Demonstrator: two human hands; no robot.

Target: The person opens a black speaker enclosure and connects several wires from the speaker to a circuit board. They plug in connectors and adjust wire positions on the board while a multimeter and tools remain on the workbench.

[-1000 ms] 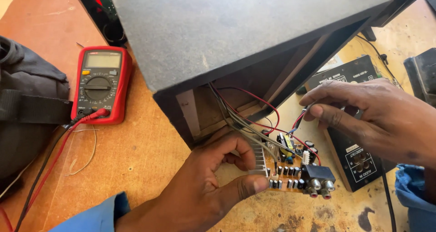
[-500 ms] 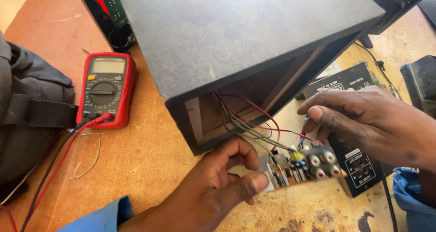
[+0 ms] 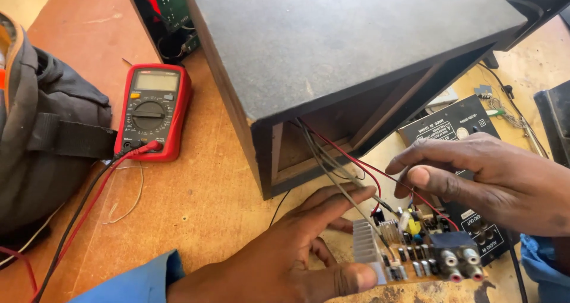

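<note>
At the near right of the wooden table (image 3: 196,202), the left hand (image 3: 297,249) pinches the circuit board (image 3: 415,249) at its ribbed heat sink (image 3: 367,243), thumb beneath and fingers spread flat above. The right hand (image 3: 493,181) hovers just over the board's far edge, fingers curled loosely beside the wires (image 3: 350,163) running into the dark speaker box (image 3: 344,48). A red multimeter (image 3: 153,110) lies to the left.

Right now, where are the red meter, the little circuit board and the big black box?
Red meter (image 3: 153,112), head view, its dial.
Circuit board (image 3: 415,249), head view, its middle parts.
Black box (image 3: 350,42), head view, its top.
</note>
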